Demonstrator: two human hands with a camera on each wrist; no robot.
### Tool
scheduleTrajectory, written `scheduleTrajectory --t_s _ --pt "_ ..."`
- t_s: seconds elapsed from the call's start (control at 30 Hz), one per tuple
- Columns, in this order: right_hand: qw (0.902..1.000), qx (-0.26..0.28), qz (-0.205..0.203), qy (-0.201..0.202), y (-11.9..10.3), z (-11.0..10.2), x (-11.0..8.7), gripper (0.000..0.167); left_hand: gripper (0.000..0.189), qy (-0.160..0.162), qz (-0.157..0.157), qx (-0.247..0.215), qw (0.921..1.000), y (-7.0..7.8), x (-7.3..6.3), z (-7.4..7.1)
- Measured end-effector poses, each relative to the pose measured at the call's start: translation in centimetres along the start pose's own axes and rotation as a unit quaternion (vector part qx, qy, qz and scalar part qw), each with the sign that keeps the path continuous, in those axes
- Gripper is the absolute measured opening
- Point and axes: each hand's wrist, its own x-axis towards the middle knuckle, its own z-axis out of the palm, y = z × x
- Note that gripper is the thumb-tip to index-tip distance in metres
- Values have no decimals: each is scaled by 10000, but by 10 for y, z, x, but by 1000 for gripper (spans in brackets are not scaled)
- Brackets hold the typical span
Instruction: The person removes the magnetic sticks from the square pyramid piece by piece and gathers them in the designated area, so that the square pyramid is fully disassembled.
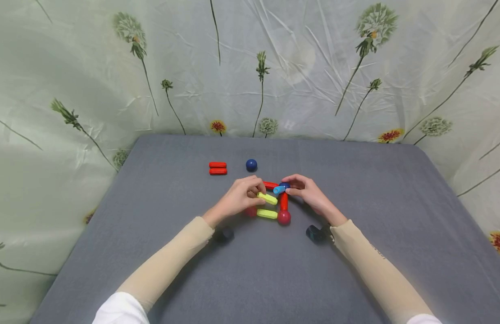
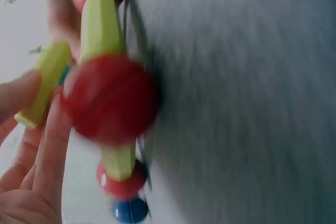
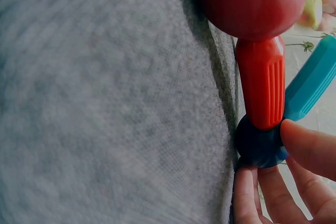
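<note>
My left hand (image 1: 243,198) pinches a yellow-green rod (image 1: 267,198) between thumb and fingers, raised over a frame of rods and balls on the table. With thumb and fingertips my right hand (image 1: 308,193) holds the dark blue ball (image 3: 261,142) at the frame's far right corner. A light blue rod (image 3: 314,80) slants up from that ball. One red rod (image 3: 261,82) joins the ball to a red ball (image 1: 284,218); another red rod (image 1: 270,185) lies on its left side. Along the near side a yellow-green rod (image 1: 267,214) links two red balls, the left one (image 1: 251,211) partly hidden by my hand.
Two loose red rods (image 1: 218,168) lie side by side at the back left of the grey table (image 1: 335,283). A loose dark blue ball (image 1: 252,165) sits behind the frame. Dark wrist devices (image 1: 315,233) show beneath the forearms. A flowered curtain (image 1: 242,99) hangs behind.
</note>
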Motion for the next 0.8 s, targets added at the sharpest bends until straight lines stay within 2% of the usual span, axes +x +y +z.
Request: scheduleTrajectory --t_s 0.1,0.17,0.27,0.33,0.4,0.5,0.73,0.8 --pt "10000 -21 21 -9 0 0 0 33 18 327 -191 80 9993 -8 -5 -17" --pt "10000 -44 46 -1 0 0 0 33 17 733 -483 374 9954 -16 -9 -31" --pt "9999 -62 86 12 -1 0 0 32 16 1336 -1160 872 9804 -30 -17 -52" --pt "9999 -77 96 19 -1 -1 0 32 16 1545 -1595 1084 9690 -38 -21 -64" --pt "9999 -71 102 17 -2 -1 0 32 15 1590 -1883 1255 9610 -46 -24 -73" --pt "9999 -65 92 8 -2 -1 -1 33 13 1551 -2055 1542 9539 -54 -24 -82" --pt "10000 -9 61 -2 -1 0 -1 34 12 1451 -2266 1690 9482 -56 -20 -90" --pt "10000 -18 59 -11 -1 0 -1 34 13 1418 -2144 1690 9515 -53 -18 -89"
